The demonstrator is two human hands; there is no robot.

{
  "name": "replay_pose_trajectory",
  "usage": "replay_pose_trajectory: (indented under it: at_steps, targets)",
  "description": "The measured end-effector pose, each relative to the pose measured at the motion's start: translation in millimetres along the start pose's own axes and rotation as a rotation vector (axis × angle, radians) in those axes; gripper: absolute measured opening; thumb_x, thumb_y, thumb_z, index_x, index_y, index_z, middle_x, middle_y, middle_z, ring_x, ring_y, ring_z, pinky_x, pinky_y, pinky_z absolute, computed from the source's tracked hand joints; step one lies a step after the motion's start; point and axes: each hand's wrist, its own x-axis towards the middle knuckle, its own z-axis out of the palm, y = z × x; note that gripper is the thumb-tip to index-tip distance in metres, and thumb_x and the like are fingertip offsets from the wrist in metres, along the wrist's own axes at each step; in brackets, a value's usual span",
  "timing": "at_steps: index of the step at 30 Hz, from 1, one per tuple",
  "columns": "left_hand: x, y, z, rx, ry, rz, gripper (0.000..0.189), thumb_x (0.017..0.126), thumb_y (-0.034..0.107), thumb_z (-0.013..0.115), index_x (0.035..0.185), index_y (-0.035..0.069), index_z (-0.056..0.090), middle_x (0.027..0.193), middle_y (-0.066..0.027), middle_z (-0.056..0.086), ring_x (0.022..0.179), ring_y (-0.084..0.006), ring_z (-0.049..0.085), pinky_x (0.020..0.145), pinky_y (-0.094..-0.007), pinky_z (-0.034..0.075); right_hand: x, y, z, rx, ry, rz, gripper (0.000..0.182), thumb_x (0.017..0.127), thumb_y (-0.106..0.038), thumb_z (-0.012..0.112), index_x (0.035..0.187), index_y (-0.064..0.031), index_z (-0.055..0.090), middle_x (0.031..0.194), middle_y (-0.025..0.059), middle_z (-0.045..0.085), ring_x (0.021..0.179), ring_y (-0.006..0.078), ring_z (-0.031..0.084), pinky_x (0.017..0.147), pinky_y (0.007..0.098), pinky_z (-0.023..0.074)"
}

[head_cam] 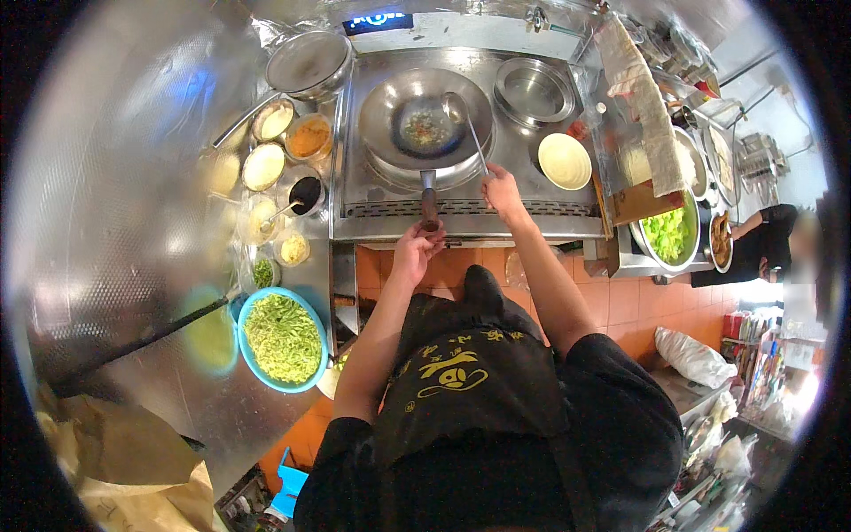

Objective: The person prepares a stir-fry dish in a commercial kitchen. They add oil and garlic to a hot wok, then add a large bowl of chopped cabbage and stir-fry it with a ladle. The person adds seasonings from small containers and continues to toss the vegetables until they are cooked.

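My right hand grips the handle of a metal ladle, whose bowl rests against the right inner wall of a steel wok. Chopped bits in a little liquid, some pale and some red, lie at the wok's bottom. The wok sits on a round burner ring, its wooden handle pointing towards me. Loosely curled, my left hand is right at the end of that handle; whether it grips the wood is unclear.
On the left stand a lidded pot, several seasoning bowls and a blue basin of shredded green vegetable. To the right are a cream bowl, a steel basin and a bowl of chopped greens. Another person stands far right.
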Motion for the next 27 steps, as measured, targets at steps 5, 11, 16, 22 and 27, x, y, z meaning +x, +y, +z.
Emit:
replay_pose_trajectory:
  at_steps: [5,11,16,22,27]
  targets:
    - [-6,-15,-7,-0.028,-0.021,-0.055,0.045,0.083,-0.006,0.044,0.126,0.003,0.051,0.124,-0.0120,0.063,0.107,-0.0239,0.063,0.090,-0.0374,0.051,11,1,11,0.032,-0.023,0.079,0.051,0.088,-0.007,0.047,0.139,0.0020,0.043,0.064,0.0019,0.050,0.048,0.0099,0.044,0.039,0.0250,0.0362]
    - [-6,-19,-16,-0.008,-0.039,-0.105,0.034,0.093,0.002,0.045,0.125,0.009,0.054,0.125,-0.0153,0.063,0.111,-0.0290,0.063,0.090,-0.0401,0.051,35,15,14,0.608,-0.242,0.521,0.009,0.095,-0.013,0.048,0.090,-0.0063,0.047,0.061,-0.0023,0.044,0.047,0.0052,0.042,0.039,0.0203,0.0350]
    - [-12,-23,-32,0.041,-0.017,-0.127,0.032,0.094,0.007,0.052,0.126,0.006,0.054,0.121,-0.0155,0.064,0.106,-0.0268,0.064,0.087,-0.0368,0.053,83,7,35,1.024,-0.483,0.720,0.017,0.097,-0.015,0.051,0.082,-0.0096,0.044,0.064,-0.0018,0.047,0.048,0.0046,0.042,0.038,0.0178,0.0340]
    - [-78,-53,-139,0.225,0.227,0.018,0.034,0.091,0.013,0.060,0.123,0.003,0.059,0.112,-0.0123,0.067,0.096,-0.0213,0.067,0.078,-0.0307,0.054,54,-10,36,0.154,-0.125,0.158,0.015,0.090,-0.009,0.052,0.103,-0.0021,0.054,0.063,0.0010,0.050,0.046,0.0085,0.044,0.038,0.0236,0.0351]
    - [-186,-101,-229,0.523,0.855,-0.196,0.017,0.089,0.016,0.062,0.102,0.004,0.062,0.087,-0.0066,0.063,0.075,-0.0194,0.063,0.065,-0.0330,0.051,27,-6,7,-0.006,-0.089,0.235,0.030,0.089,-0.008,0.052,0.118,-0.0005,0.057,0.065,0.0010,0.051,0.048,0.0092,0.044,0.039,0.0230,0.0336]
